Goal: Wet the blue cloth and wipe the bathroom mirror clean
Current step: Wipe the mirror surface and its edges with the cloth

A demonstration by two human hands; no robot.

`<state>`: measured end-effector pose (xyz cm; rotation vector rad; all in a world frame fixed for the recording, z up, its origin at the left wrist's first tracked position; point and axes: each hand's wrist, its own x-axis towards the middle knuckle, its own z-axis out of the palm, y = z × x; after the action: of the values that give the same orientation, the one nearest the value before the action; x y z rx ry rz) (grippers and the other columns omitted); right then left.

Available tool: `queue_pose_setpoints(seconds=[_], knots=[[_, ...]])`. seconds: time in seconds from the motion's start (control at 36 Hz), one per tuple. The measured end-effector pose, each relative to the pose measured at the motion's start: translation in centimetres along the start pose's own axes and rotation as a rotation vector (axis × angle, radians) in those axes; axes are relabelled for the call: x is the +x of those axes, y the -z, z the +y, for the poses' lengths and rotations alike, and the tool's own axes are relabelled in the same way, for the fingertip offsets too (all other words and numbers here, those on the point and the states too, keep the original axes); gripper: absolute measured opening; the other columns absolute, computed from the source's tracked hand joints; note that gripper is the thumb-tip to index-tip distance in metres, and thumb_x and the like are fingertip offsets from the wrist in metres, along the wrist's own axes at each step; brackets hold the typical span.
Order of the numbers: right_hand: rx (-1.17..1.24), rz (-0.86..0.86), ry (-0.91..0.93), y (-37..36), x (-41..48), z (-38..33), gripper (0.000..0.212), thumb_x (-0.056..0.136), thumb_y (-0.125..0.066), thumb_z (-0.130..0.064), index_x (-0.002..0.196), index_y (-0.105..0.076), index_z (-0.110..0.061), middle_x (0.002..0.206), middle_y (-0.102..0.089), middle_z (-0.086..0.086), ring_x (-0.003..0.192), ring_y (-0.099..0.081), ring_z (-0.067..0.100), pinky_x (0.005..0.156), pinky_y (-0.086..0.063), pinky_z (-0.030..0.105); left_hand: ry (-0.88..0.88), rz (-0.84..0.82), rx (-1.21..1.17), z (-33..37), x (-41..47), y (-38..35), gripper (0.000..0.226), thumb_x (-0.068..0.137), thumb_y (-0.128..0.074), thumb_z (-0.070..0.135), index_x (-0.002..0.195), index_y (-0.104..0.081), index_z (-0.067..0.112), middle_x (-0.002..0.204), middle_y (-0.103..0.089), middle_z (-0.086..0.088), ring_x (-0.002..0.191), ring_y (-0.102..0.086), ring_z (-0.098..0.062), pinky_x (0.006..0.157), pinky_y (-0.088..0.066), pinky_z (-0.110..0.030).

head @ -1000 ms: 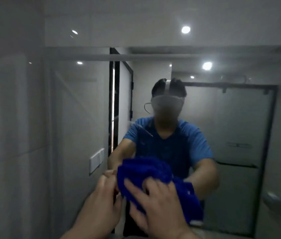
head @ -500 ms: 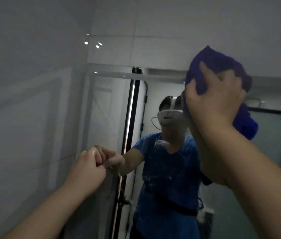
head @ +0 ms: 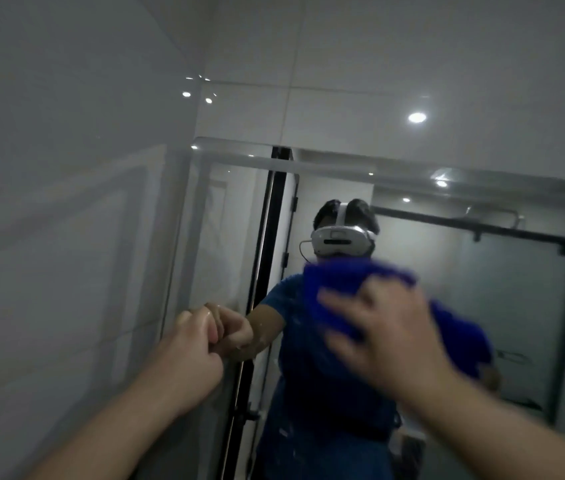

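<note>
The right hand [head: 388,337], right of centre in the frame, presses the blue cloth [head: 336,282] flat against the mirror [head: 516,306]. Its fingers are spread open over the bunched fabric and hold it against the glass. The hand and cloth are motion-blurred. The cloth covers the middle of the mirror, just below the reflected headset [head: 341,240], and extends to the right past the hand.

The left hand [head: 191,351], lower left of centre, is curled into a loose fist with the fingers closed on nothing. Its knuckles rest at or very near the glass close to the mirror's left edge, meeting their own reflection; actual contact cannot be confirmed. The skin appears wet.

The mirror occupies the centre and right of the frame. It reflects a person in a blue shirt, a black-framed door [head: 267,237] and a black-framed glass shower screen [head: 530,299]. A pale tiled wall [head: 66,202] fills the left and top of the frame.
</note>
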<state>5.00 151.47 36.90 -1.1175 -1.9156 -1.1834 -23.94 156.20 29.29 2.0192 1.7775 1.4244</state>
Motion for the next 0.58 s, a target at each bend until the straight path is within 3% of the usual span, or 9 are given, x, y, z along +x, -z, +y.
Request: queue_pose_setpoints(seconds=[0.06,0.14,0.22,0.28,0.33,0.42,0.47,0.53,0.58], knots=[[-0.042,0.128,-0.207,2.3,6.1,2.1,0.053,0.092,-0.066,-0.061,0.140,-0.066,-0.040,0.117,-0.063,0.010,0.108,-0.060,0.038,0.098,-0.047,0.052,-0.017,0.007,-0.006,-0.2,0.1,-0.1,0.029,0.079,-0.059,0.008,0.085,-0.042,0.032,0.097,-0.043,0.009,0.086,-0.051,-0.018,0.075,-0.041,-0.034],[-0.008,0.368,-0.559,5.2,13.3,3.9,0.057,0.098,-0.054,-0.064,0.147,-0.061,-0.036,0.136,-0.060,0.014,0.129,-0.052,0.038,0.111,-0.038,0.050,-0.015,0.048,-0.010,-0.4,0.1,-0.4,0.030,0.079,-0.060,0.009,0.084,-0.042,0.032,0.098,-0.044,0.008,0.085,-0.051,-0.019,0.075,-0.042,-0.035],[0.046,0.438,-0.748,4.8,15.6,2.8,0.056,0.098,-0.051,-0.062,0.145,-0.064,-0.034,0.138,-0.059,0.011,0.130,-0.052,0.037,0.110,-0.037,0.047,-0.019,0.073,-0.035,-0.7,0.0,-0.8,0.031,0.079,-0.060,0.005,0.085,-0.044,0.031,0.099,-0.045,0.009,0.087,-0.053,-0.018,0.076,-0.043,-0.035],[0.057,0.397,-0.674,3.2,14.4,0.5,0.055,0.097,-0.052,-0.061,0.144,-0.064,-0.035,0.131,-0.060,0.010,0.125,-0.054,0.036,0.106,-0.039,0.047,-0.040,0.069,-0.044,-0.6,-0.1,-0.9,0.032,0.078,-0.058,0.003,0.086,-0.045,0.031,0.099,-0.044,0.010,0.090,-0.052,-0.019,0.079,-0.042,-0.036],[0.063,0.303,-0.486,1.4,11.3,-2.2,0.053,0.094,-0.057,-0.059,0.142,-0.064,-0.036,0.118,-0.060,0.007,0.114,-0.056,0.032,0.099,-0.042,0.047,-0.048,0.062,-0.058,-0.8,-0.1,-0.8,0.033,0.077,-0.058,0.001,0.085,-0.045,0.031,0.099,-0.044,0.009,0.091,-0.051,-0.021,0.080,-0.042,-0.036],[0.080,0.068,-0.218,-2.1,4.2,-6.4,0.056,0.088,-0.065,-0.057,0.139,-0.065,-0.036,0.111,-0.058,0.003,0.102,-0.058,0.028,0.092,-0.045,0.046,-0.053,0.065,-0.118,-0.9,0.1,-0.8,0.032,0.077,-0.061,0.000,0.084,-0.047,0.029,0.098,-0.048,0.007,0.092,-0.051,-0.020,0.080,-0.040,-0.035],[0.148,-0.116,-0.139,-4.1,-1.4,-9.4,0.060,0.082,-0.068,-0.059,0.139,-0.064,-0.040,0.110,-0.058,-0.001,0.100,-0.061,0.025,0.092,-0.050,0.047,-0.077,0.076,-0.178,-1.0,0.1,-1.0,0.031,0.079,-0.065,-0.001,0.083,-0.049,0.025,0.096,-0.050,0.007,0.091,-0.050,-0.018,0.080,-0.038,-0.033],[0.174,-0.341,-0.011,-5.4,-6.2,-11.3,0.061,0.080,-0.064,-0.061,0.139,-0.062,-0.044,0.113,-0.061,-0.005,0.104,-0.066,0.021,0.099,-0.056,0.052,-0.044,0.065,-0.148,-1.0,-0.3,-1.3,0.027,0.081,-0.064,-0.002,0.086,-0.051,0.021,0.094,-0.046,0.006,0.091,-0.046,-0.017,0.078,-0.033,-0.030],[0.215,-0.533,0.208,-6.4,-9.3,-11.4,0.058,0.086,-0.056,-0.060,0.143,-0.059,-0.046,0.128,-0.063,-0.007,0.124,-0.064,0.022,0.114,-0.048,0.057,-0.028,0.023,-0.104,-1.3,-0.6,-1.3,0.029,0.080,-0.062,-0.004,0.088,-0.051,0.021,0.100,-0.045,0.001,0.093,-0.046,-0.020,0.078,-0.033,-0.031]])
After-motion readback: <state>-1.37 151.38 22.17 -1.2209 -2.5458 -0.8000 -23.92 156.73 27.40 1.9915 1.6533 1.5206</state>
